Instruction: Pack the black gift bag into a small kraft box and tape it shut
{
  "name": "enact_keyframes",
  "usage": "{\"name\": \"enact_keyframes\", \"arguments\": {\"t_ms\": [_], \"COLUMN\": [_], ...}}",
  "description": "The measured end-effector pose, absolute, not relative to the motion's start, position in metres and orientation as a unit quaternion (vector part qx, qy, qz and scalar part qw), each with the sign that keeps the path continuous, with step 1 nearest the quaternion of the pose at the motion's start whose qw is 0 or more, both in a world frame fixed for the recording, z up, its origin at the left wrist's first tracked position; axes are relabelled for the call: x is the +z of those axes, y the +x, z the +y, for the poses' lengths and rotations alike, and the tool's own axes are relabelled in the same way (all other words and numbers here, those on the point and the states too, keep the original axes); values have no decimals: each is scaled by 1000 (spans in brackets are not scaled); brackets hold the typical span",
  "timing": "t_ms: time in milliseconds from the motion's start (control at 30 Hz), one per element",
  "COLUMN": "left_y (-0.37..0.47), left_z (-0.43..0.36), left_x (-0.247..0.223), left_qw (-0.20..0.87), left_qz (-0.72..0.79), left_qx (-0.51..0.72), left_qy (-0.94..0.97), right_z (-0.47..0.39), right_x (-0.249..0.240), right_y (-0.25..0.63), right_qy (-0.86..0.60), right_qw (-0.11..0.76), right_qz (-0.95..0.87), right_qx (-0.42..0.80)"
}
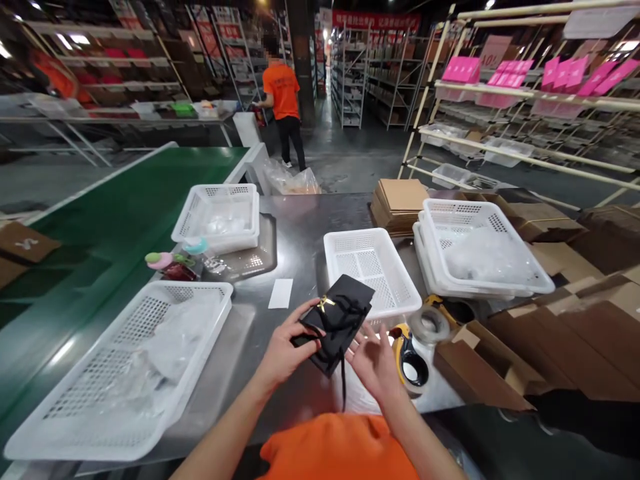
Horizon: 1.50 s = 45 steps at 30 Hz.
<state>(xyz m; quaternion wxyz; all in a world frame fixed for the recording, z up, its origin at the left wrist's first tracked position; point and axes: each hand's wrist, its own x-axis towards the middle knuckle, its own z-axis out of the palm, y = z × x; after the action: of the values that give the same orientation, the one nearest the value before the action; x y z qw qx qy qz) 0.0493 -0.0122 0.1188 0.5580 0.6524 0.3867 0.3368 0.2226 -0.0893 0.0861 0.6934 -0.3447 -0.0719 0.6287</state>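
Note:
My left hand (287, 347) is closed around the left side of a small black gift bag (345, 310). A gold bow sits near the bag's left edge, and black cords lie over it, one hanging below. At the bag's lower right, my right hand (375, 363) is open, palm up, fingers spread; I cannot tell whether its fingertips touch the bag. Just beyond the bag stands a white perforated basket (400, 300). A yellow and black tape dispenser (413, 363) lies right of my right hand. Left of the bag, a small white card (281, 293) rests on the metal table (300, 227).
White baskets with clear plastic bags stand at the left front (220, 320), left back (215, 243) and right (540, 283). Flat cardboard (397, 200) is stacked behind; cartons (565, 333) line the right. A green conveyor belt (125, 220) runs left. A person in orange (283, 87) stands beyond.

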Motion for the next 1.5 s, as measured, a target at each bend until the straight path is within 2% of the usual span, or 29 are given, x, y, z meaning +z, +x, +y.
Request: {"name": "enact_keyframes", "arguments": {"t_ms": [233,400,500,567,733,867,967,1033,1133,1233,1367,1433,1500], "left_y": [82,90,92,97,125,145,144,136,117,105,107,109,103], "left_z": [-49,-53,-46,-40,-38,-48,-53,-53,-47,-40,-35,-31,-25], "left_x": [100,83,71,64,52,49,45,42,41,48,69,79,84], "left_qw": [376,432,446,442,414,414,406,399,396,404,430,445,404], "left_qz": [350,318,324,330,283,220,218,230,257,303,418,467,510], "left_qx": [351,293,262,228,164,100,85,83,79,98,153,141,57], "left_qy": [783,791,792,802,850,878,884,884,878,858,785,751,757], "right_z": [-88,-106,-144,-189,-303,-325,-319,-318,-325,-327,-287,-250,-208], "right_x": [86,66,64,71,75,31,-3,-9,17,73,125,122,102], "right_y": [200,248,320,378,485,501,489,479,465,443,386,346,302], "right_qy": [-405,-473,-590,-699,-836,-898,-911,-910,-895,-855,-766,-717,-668], "right_qw": [725,759,753,692,432,239,193,186,161,125,65,31,8], "right_qz": [-86,-114,-115,-125,-270,-317,-346,-368,-412,-495,-639,-697,-742], "right_qx": [551,433,268,130,204,188,112,42,-47,-88,-39,14,56]}}
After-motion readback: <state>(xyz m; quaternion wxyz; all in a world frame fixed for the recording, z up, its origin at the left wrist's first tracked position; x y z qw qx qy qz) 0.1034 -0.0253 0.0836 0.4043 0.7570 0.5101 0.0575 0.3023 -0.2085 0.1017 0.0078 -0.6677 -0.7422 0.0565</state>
